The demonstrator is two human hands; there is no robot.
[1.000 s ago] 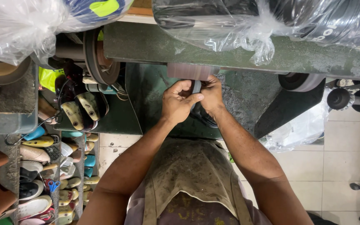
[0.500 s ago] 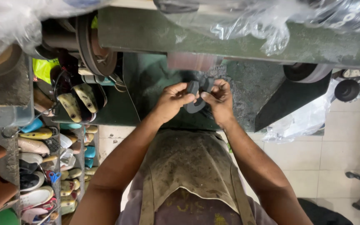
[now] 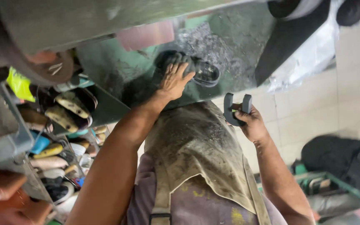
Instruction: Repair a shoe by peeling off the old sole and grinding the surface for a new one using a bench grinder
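Right hand [image 3: 253,125]: clenched around a dark U-shaped heel piece [image 3: 235,106], held just above the dusty apron [image 3: 196,158].
Left hand [image 3: 174,80]: fingers spread, resting on dark soles [image 3: 203,71] piled on the green machine ledge [image 3: 105,108].
Left side: shoes [image 3: 65,110] stacked on racks.

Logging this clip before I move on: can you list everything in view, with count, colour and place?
U-shaped heel piece: one, dark grey, held up over the apron in the right hand.
Sole pieces: a small dark pile, count unclear, on the green machine ledge under the left hand.
Machine: one, green and dusty, across the top.
Grinding dust: grey, on the ledge behind the pile.
Shoes and soles: many, mixed colours, on racks at lower left.
Plastic sheet: one, clear, at upper right.
Dark bag: one, black, on the floor at right.
Apron: one, tan, soiled, on the person.
Left hand: fingers spread on the pile.
Right hand: closed on the heel piece.
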